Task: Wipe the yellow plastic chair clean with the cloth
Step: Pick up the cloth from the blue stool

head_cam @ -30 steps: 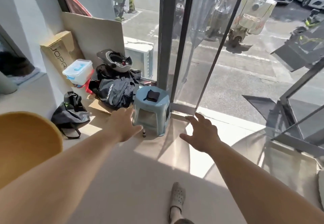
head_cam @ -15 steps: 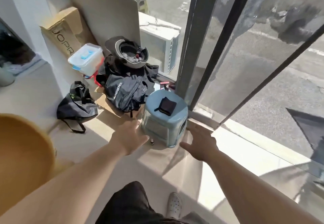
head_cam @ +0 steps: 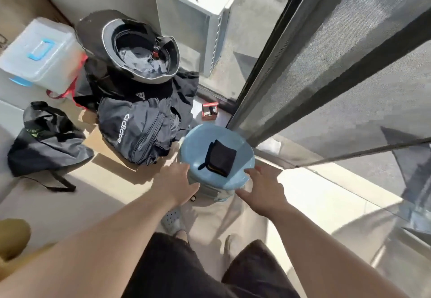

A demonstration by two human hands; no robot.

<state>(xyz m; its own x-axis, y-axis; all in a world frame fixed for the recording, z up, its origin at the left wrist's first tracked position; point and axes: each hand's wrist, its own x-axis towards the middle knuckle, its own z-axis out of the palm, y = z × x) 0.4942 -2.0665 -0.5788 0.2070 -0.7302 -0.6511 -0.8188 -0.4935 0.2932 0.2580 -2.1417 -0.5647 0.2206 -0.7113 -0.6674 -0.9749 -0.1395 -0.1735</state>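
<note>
A folded black cloth lies on the seat of a light blue plastic stool beside the glass door. My left hand is at the stool's near left rim, fingers apart, holding nothing. My right hand hovers at the near right rim, fingers spread and empty. Both hands are just short of the cloth. Only a rounded edge of the yellow plastic chair shows at the lower left border.
A black Adidas bag with a helmet on top sits left of the stool. A grey drawstring bag, a clear storage box and a small red box lie around. Glass door frame stands right.
I have stepped closer and looked down. Both hands moved forward from the floor area to the stool's near rim. The yellow chair slid almost out of view at left.
</note>
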